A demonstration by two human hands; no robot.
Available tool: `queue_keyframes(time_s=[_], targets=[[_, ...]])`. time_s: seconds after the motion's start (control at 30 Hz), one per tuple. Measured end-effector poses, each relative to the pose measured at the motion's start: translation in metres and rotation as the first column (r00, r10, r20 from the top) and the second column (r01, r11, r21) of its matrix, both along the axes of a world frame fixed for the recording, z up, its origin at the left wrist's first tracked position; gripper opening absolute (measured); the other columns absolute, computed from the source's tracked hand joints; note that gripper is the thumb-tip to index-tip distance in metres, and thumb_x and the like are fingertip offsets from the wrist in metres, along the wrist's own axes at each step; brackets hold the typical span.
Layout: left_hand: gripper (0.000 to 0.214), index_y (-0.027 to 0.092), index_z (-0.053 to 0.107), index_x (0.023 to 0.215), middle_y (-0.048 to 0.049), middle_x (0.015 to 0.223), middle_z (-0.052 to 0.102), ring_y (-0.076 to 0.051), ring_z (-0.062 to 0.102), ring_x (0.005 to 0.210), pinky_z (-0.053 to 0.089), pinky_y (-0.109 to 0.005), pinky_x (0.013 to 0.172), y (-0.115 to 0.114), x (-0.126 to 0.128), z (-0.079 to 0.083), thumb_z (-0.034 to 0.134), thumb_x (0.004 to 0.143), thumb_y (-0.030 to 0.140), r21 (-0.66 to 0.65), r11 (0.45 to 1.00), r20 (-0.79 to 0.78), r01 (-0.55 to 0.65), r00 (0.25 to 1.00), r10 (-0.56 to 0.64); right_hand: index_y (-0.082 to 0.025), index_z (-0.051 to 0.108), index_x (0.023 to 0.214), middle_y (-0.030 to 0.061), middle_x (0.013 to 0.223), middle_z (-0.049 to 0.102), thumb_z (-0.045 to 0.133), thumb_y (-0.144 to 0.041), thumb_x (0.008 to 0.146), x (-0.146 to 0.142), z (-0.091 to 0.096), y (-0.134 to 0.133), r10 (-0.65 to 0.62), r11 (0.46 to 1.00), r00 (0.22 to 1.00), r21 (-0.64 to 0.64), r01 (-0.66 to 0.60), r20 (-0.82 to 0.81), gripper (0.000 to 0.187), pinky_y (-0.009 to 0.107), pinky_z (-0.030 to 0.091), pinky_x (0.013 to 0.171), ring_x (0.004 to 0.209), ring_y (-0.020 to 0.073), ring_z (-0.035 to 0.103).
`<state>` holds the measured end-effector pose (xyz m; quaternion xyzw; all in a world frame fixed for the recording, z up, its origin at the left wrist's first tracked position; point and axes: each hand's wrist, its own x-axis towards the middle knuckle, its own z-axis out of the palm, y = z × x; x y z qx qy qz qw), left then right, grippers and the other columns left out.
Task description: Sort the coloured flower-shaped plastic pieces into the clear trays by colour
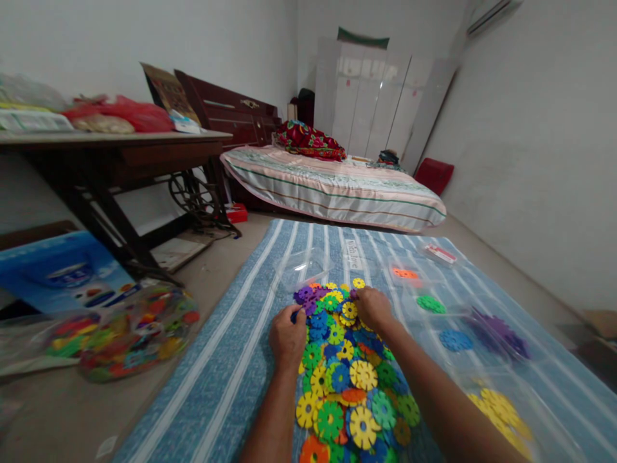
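Observation:
A long heap of notched plastic flower discs (364, 375) in yellow, green, blue, orange and purple lies on the striped cloth. At the heap's far left edge my left hand (288, 335) is closed, thumb and forefinger together over a dark bit that I cannot make out. Several purple discs (308, 297) lie just beyond its fingertips. Across the heap, my right hand (375, 310) pinches a purple disc (353, 294), mostly covered by the fingers. A lone yellow disc (358, 283) lies just past that hand.
Clear boxes on the right hold sorted discs: orange (405, 273), green (431, 303), blue (456, 340), purple (501, 334) and yellow (501, 411). A clear container (303, 267) stands beyond the heap. Bagged colourful pieces (139, 334) sit on the floor at left; a bed (332, 186) stands behind.

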<state>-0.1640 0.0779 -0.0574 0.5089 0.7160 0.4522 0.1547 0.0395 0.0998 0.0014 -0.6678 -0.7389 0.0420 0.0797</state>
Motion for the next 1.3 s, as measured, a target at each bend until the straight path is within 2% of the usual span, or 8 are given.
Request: queue_keyframes(time_s=[0.23,0.43,0.53,0.77,0.87,1.03,1.13,1.3], targets=[[0.018,0.025,0.069,0.08,-0.0014,0.09,0.074,-0.02,0.067,0.09,0.049,-0.03,0.086,0.001,-0.001,0.001,0.053,0.078,0.033,-0.01,1.0,-0.003,0.015,1.0,-0.015,-0.017,0.071,0.091,0.0077,0.092,0.07,0.037,-0.029,0.097,0.02,0.006,-0.028,0.015,0.998,0.983,0.059,-0.004,-0.184,0.036,0.025,0.044,0.074,0.083,0.0178,0.064],[0.019,0.025,0.069,0.082,-0.0015,0.091,0.074,-0.02,0.067,0.09,0.049,-0.03,0.087,0.003,-0.002,0.0,0.053,0.077,0.035,-0.005,1.0,-0.002,0.013,1.0,-0.013,-0.02,0.069,0.083,0.0054,0.078,0.07,0.041,-0.044,0.092,0.065,0.025,-0.072,0.033,0.984,0.801,0.158,0.077,-0.598,0.038,0.031,0.047,0.07,0.076,0.0222,0.064],[0.021,0.024,0.069,0.082,-0.002,0.092,0.074,-0.02,0.067,0.089,0.05,-0.03,0.086,0.004,-0.002,0.0,0.052,0.077,0.036,-0.003,1.0,-0.001,0.017,1.0,-0.017,-0.025,0.071,0.087,0.0069,0.084,0.073,0.046,-0.044,0.089,0.106,0.036,-0.088,-0.089,0.954,0.825,0.189,0.231,-0.558,0.032,0.034,0.048,0.072,0.077,0.024,0.066],[0.021,0.025,0.069,0.079,-0.0017,0.089,0.074,-0.02,0.067,0.087,0.05,-0.029,0.083,0.006,-0.001,0.002,0.052,0.075,0.036,0.008,1.0,-0.011,0.009,1.0,-0.009,-0.02,0.072,0.101,0.0173,0.096,0.072,0.044,-0.041,0.09,0.205,0.043,-0.1,-0.638,0.692,0.767,0.386,0.61,-0.069,0.037,0.038,0.046,0.061,0.077,0.03,0.067],[0.02,0.025,0.069,0.079,-0.0016,0.089,0.074,-0.02,0.066,0.085,0.05,-0.029,0.081,0.006,-0.002,0.003,0.052,0.076,0.035,-0.003,1.0,-0.021,0.008,1.0,-0.008,-0.019,0.071,0.099,0.0158,0.096,0.072,0.045,-0.041,0.09,0.188,0.03,-0.099,-0.488,0.777,0.863,0.386,0.498,-0.132,0.035,0.038,0.048,0.066,0.08,0.0289,0.067],[0.02,0.024,0.069,0.08,-0.0017,0.089,0.074,-0.019,0.067,0.085,0.05,-0.029,0.081,0.005,-0.003,0.002,0.053,0.076,0.035,-0.004,1.0,-0.029,0.012,0.999,-0.012,-0.019,0.07,0.093,0.0087,0.098,0.071,0.047,-0.03,0.091,0.089,0.011,-0.089,-0.038,0.97,0.971,0.225,0.093,-0.237,0.026,0.03,0.047,0.081,0.09,0.0205,0.065],[0.02,0.023,0.069,0.082,-0.0021,0.09,0.074,-0.019,0.067,0.085,0.05,-0.029,0.082,0.005,-0.003,0.0,0.053,0.077,0.034,0.003,1.0,-0.022,0.012,1.0,-0.012,-0.019,0.069,0.086,0.0076,0.097,0.068,0.049,-0.026,0.091,0.037,0.007,-0.076,0.103,0.993,0.979,0.073,-0.091,-0.178,0.022,0.027,0.044,0.083,0.093,0.0182,0.062],[0.02,0.023,0.069,0.082,-0.0021,0.09,0.074,-0.019,0.067,0.087,0.049,-0.029,0.085,0.004,-0.003,0.0,0.053,0.077,0.034,-0.024,1.0,-0.009,0.012,1.0,-0.012,-0.017,0.068,0.097,0.0119,0.112,0.063,0.063,-0.041,0.084,-0.001,-0.004,-0.047,0.094,0.996,0.994,0.006,-0.094,-0.057,0.027,0.036,0.04,0.094,0.114,0.0274,0.051]])
